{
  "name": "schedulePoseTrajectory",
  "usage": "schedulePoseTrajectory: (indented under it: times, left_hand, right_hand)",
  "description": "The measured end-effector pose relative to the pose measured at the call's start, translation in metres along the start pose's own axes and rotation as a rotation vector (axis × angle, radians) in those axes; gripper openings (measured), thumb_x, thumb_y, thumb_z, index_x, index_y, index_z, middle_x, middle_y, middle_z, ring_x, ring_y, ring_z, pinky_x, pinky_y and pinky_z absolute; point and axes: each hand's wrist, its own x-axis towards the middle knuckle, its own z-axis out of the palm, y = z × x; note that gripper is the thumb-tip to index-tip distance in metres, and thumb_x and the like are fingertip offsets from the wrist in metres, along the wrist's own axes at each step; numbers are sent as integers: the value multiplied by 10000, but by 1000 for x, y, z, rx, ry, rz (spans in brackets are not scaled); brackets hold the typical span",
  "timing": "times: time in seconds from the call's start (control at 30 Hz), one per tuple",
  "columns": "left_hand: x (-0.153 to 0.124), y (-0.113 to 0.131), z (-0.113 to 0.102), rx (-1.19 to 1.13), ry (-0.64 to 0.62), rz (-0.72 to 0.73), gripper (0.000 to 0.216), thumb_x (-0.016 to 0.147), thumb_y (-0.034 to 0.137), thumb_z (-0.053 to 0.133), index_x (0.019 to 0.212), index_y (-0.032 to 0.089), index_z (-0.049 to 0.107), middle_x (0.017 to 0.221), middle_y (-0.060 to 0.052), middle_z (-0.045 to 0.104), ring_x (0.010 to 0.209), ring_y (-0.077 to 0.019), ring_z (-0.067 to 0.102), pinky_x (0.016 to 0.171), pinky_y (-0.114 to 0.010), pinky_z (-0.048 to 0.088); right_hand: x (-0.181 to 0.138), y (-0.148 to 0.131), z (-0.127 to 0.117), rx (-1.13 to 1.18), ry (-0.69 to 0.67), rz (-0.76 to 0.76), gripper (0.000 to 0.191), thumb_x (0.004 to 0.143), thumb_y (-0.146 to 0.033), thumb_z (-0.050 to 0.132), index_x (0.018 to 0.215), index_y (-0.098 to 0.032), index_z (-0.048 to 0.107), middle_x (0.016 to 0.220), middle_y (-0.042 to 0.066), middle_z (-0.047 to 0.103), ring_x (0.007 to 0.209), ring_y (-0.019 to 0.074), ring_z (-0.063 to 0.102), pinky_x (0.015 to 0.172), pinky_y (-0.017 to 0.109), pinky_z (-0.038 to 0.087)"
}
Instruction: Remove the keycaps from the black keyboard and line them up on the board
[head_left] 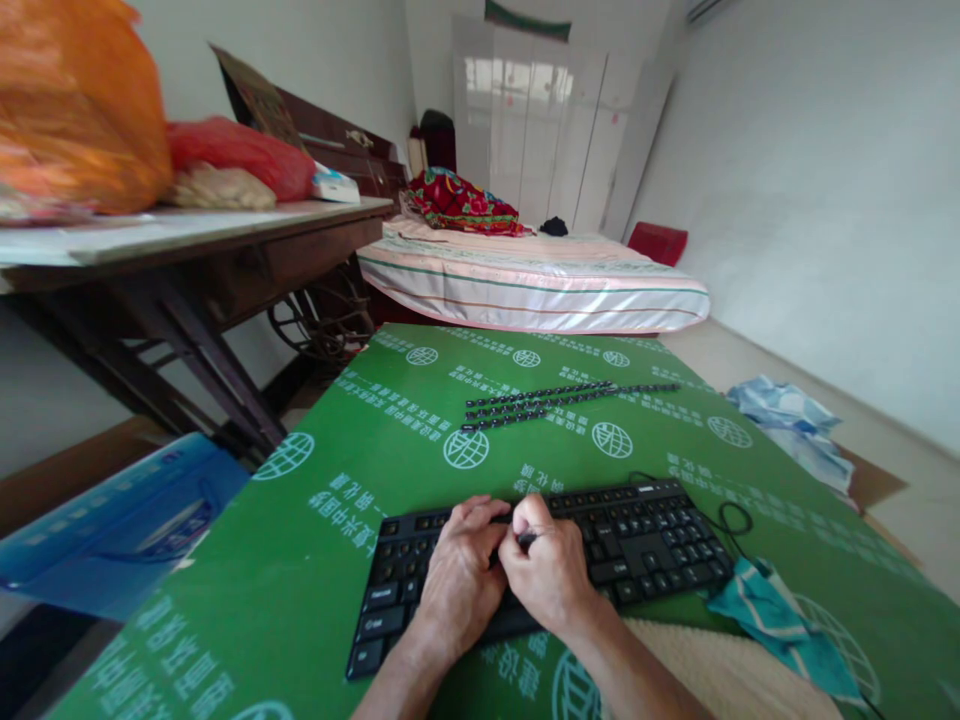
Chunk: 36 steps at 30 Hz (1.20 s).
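A black computer keyboard [645, 555] lies on the green table, turned slightly, with several positions on its left part showing bare sockets without caps. My left hand [465, 565] rests over the left-middle keys, its fingers bent together against the keyboard. Beside it, my right hand [551, 570] is closed in a pinch over the middle keys, its fingertips touching the left hand's. A small dark bit shows between the right fingers; its kind is hidden. Beyond the keyboard, black keycaps [510, 408] lie lined up in several slanting rows.
The green printed table top [337, 530] spreads around the keyboard. A teal cloth [784, 620] and the looped cable [735, 518] are at right. A wooden desk [225, 240] with an orange bag [82, 110] stands left; a bed [525, 280] is behind.
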Motion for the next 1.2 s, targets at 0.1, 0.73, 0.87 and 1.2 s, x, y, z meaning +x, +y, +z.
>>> schedulePoseTrajectory:
  times: [0.1, 0.73, 0.87, 1.2]
  left_hand:
    - [0, 1, 0, 25, 1, 6, 381, 653, 3, 474, 895, 165, 721, 1085, -97, 657, 1095, -267, 501, 973, -419, 415]
    - [-2, 4, -3, -74, 60, 33, 303, 713, 54, 475, 919, 186, 654, 969, -72, 675, 983, -234, 568, 887, -399, 444]
    - [-4, 4, -6, -179, 66, 20, 188, 791, 136, 470, 839, 169, 649, 864, -69, 663, 853, -200, 590, 785, -331, 476]
    - [-7, -2, -3, -356, 130, -143, 266, 743, 215, 593, 1005, 205, 635, 853, -22, 682, 820, -173, 625, 757, -288, 494]
  right_hand:
    - [-1, 1, 1, 9, 18, -18, 98, 705, -147, 430, 629, -206, 447, 440, -55, 478, 392, 118, 529, 470, 254, 250]
    - [1, 2, 1, 252, 35, 99, 158, 708, -161, 480, 627, -221, 358, 486, -65, 370, 430, 94, 419, 454, 203, 304]
    - [3, -1, -6, 376, 18, 118, 190, 750, -197, 499, 638, -219, 347, 491, -72, 367, 415, 77, 406, 439, 185, 308]
    - [10, 4, -18, 337, 50, 33, 187, 813, -241, 511, 671, -206, 395, 531, -62, 407, 455, 78, 413, 475, 186, 342]
